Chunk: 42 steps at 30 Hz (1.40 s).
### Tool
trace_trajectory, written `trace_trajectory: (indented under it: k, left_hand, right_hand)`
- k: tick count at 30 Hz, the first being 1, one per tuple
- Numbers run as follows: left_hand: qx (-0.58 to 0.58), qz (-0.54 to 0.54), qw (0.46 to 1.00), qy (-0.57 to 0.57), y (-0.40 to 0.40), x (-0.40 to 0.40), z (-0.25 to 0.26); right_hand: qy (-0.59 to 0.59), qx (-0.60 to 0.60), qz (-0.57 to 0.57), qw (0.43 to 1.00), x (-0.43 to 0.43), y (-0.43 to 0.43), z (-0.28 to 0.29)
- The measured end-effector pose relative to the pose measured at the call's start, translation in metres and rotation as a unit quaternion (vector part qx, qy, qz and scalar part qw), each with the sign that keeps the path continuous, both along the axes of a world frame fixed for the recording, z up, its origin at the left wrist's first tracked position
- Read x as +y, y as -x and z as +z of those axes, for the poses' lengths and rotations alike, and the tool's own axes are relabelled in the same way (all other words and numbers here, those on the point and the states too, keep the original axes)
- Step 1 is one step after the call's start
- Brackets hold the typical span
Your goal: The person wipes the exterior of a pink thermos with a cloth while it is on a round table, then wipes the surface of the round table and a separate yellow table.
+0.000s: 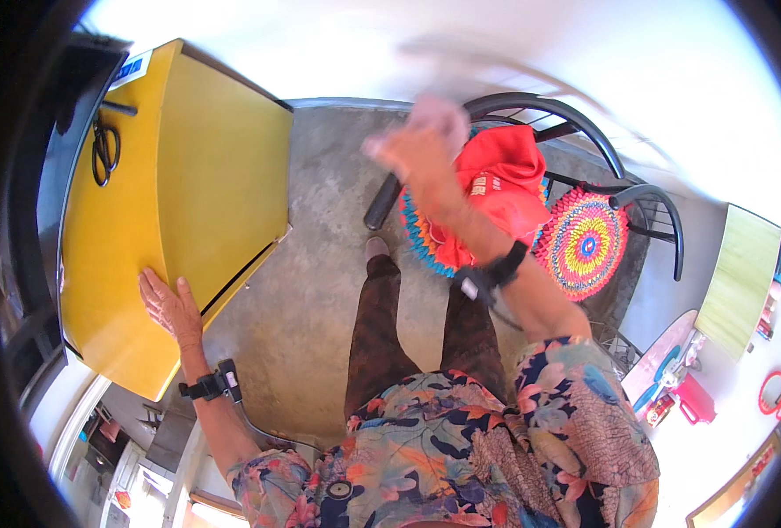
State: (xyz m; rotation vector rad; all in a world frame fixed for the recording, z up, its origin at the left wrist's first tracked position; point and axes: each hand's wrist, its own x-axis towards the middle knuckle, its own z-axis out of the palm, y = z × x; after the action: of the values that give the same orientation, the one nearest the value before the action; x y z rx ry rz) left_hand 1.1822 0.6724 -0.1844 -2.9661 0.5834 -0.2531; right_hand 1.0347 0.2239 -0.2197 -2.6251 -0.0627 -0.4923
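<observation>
My left hand (pixel 172 309) lies flat on the yellow cabinet (pixel 110 251), near its front edge, with the thumb spread from the fingers. My right hand (pixel 407 153) is blurred by motion in front of the chair at the right. A pale pink cloth (pixel 444 120) appears bunched in it, though the blur hides the finger positions. Below and beside that hand, a red cloth bag or garment (pixel 506 162) with white lettering lies crumpled on a round multicoloured seat mat (pixel 418 234). Each wrist wears a black strap with a small device.
Black scissors (pixel 105 153) lie on the cabinet near a dark screen (pixel 77 125). The black metal chair (pixel 535 102) stands by the white wall. Beside it is a second chair with a round crocheted mat (pixel 587 245). Farther right are a pale green surface (pixel 737 280) and a pink container (pixel 696 399).
</observation>
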Motion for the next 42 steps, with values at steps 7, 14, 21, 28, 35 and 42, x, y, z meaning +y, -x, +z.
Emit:
trace_trajectory:
  k: [7, 14, 21, 28, 35, 42]
  left_hand:
    - [-0.011, -0.002, 1.0, 0.0, 0.003, -0.017, 0.011]
    - [0.037, 0.011, 0.997, 0.063, 0.004, 0.001, 0.015]
    - [0.337, -0.169, 0.728, 0.573, 0.136, -0.221, 0.112]
    - [0.357, -0.119, 0.733, 0.566, 0.116, -0.279, 0.109]
    - [0.498, 0.04, 0.605, 0.62, 0.015, -0.3, 0.028]
    - [0.599, 0.042, 0.521, 0.607, -0.041, -0.36, -0.08]
  right_hand:
    - [-0.342, 0.303, 0.112, 0.883, 0.119, 0.115, 0.048]
    - [-0.59, 0.17, -0.195, 0.765, 0.02, 0.132, 0.091]
    - [-0.651, 0.129, -0.134, 0.736, 0.036, 0.066, 0.155]
    - [-0.685, 0.091, 0.108, 0.715, 0.004, 0.077, 0.167]
    - [-0.053, 0.17, -0.402, 0.898, -0.233, 0.138, 0.07]
    - [0.028, 0.429, -0.474, 0.768, -0.294, 0.131, 0.011]
